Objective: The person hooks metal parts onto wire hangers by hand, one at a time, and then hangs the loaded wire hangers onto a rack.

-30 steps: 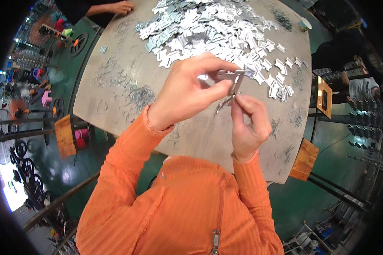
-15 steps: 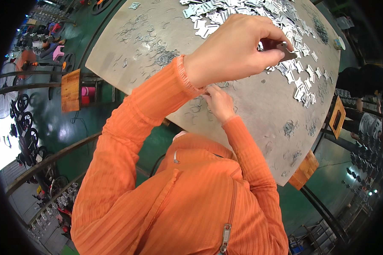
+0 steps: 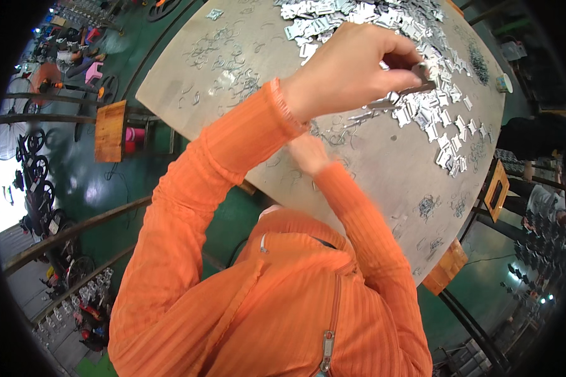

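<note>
Grey-brown worktable (image 3: 383, 182) w/ notched metal plates (image 3: 314, 26) & thin curved wire pieces (image 3: 248, 81).
Silver plates heaped thick at far side, overlapping, many lying at odd angles; heap thins out twd R, ending in a loose group (image 3: 446, 154). 1 stray plate (image 3: 214, 14) by itself, far L. Wire pieces strewn L of heap, some also mid-table; sm. tangles (image 3: 429, 206) nr R edge, bare top btwn. Dark pile of sm. bits (image 3: 478, 63) far R, too fine to ID. Sm. pale tub (image 3: 504, 83) at R edge.
</note>
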`<act>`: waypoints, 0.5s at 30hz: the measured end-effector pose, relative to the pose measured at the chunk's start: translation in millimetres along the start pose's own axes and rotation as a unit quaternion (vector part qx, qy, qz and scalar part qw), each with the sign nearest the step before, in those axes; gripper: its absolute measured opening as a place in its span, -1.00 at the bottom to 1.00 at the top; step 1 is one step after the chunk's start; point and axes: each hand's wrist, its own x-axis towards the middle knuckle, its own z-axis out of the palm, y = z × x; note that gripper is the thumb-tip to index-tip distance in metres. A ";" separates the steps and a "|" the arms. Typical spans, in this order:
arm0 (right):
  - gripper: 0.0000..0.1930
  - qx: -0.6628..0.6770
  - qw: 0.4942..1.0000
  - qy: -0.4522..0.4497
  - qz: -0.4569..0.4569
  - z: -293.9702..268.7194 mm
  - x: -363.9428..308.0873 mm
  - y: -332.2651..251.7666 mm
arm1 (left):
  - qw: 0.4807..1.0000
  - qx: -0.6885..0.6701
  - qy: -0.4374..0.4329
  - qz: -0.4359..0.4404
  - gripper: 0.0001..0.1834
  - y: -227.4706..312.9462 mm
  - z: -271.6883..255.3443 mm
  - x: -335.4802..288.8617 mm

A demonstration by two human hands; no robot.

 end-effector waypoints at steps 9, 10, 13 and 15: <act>-0.88 0.473 0.847 0.222 0.096 -269.3 -60.9 -72.5 | 0.997 -0.022 0.056 -0.041 -0.84 3.4 11.8 -16.2; -0.88 0.469 0.847 0.232 0.095 -274.0 -61.1 -71.3 | 0.997 -0.011 0.060 -0.052 -0.85 8.3 14.0 -17.2; -0.86 0.506 0.787 0.313 0.159 -278.2 -55.5 -67.8 | 0.997 0.006 0.061 -0.042 -0.87 13.5 23.6 -17.9; -0.85 0.492 0.784 0.339 0.171 -275.4 -54.3 -65.7 | 0.995 0.026 0.092 0.002 -0.87 10.5 30.2 -19.4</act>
